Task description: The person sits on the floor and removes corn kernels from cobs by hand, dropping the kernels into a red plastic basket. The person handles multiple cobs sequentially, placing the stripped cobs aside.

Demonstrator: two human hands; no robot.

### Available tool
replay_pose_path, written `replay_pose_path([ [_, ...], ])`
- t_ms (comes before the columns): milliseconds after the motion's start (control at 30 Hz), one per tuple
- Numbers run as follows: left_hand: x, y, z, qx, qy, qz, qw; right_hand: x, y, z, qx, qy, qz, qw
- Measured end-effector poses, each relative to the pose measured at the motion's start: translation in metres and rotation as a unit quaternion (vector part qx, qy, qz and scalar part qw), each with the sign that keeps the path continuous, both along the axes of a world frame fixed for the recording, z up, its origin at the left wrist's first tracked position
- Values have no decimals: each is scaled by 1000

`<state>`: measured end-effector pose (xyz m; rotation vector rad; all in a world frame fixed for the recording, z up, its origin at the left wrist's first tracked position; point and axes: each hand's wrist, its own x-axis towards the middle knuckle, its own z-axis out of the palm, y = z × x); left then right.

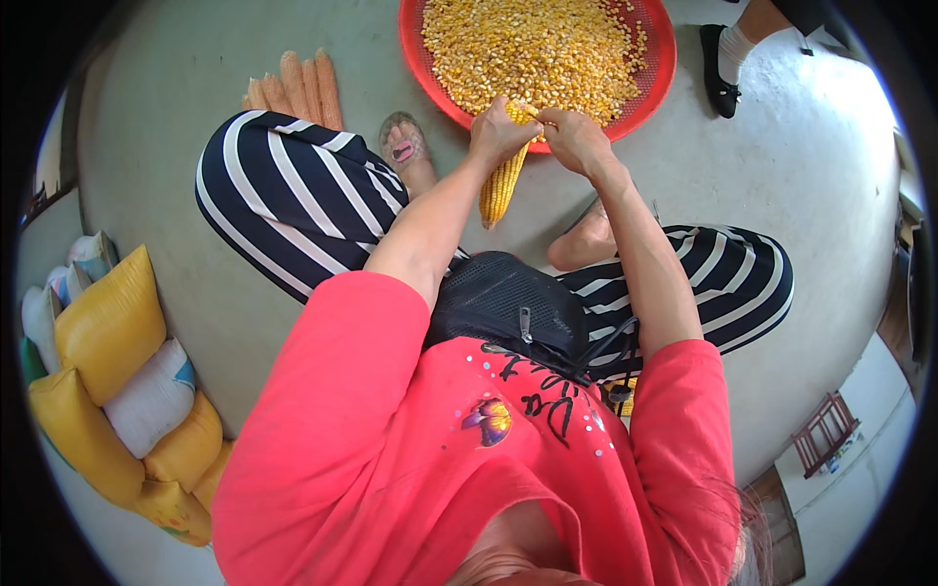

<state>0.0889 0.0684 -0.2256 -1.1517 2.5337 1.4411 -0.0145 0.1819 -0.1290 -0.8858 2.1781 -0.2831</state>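
Note:
My left hand point(504, 135) grips an ear of yellow corn point(504, 187) near its upper end. The ear slants over the near rim of a red perforated plastic basket point(538, 147), its lower tip pointing back towards me. Beside it, my right hand point(580, 144) is curled with its fingertips at the upper end of the ear. A thin dark object, mostly hidden by the fingers, shows at those fingertips. At the top of the ear some of the cob looks bare. Loose corn kernels point(531, 55) fill much of the basket.
Several bare corn cobs point(311, 88) lie on the floor at the left. Stuffed yellow and white sacks point(110, 322) are piled along the left side. Another person's foot in a black shoe point(722, 73) stands right of the basket. A small wooden rack point(824, 434) is at the far right.

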Motion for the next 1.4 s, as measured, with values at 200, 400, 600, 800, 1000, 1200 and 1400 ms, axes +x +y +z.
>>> replay_pose_path([
  [200,-3,-1,5,3,-52,-14,999,14,-11,-14,38,58,-34,997],
  [400,-4,-8,-4,-70,3,-58,996,3,6,-47,-60,51,-144,986],
  [600,-2,-14,21,7,-22,-68,997,6,19,-61,-104,-33,-169,980],
  [800,12,-13,-1,58,15,-12,998,7,2,-51,-91,-72,-145,983],
  [1000,15,6,11,-49,-14,-1,999,8,7,-29,-29,-53,-83,995],
  [1200,9,2,9,-70,-19,-15,997,16,14,5,-29,-31,-70,997],
  [1400,8,5,12,-90,2,-1,996,26,10,13,-19,-17,-76,997],
])
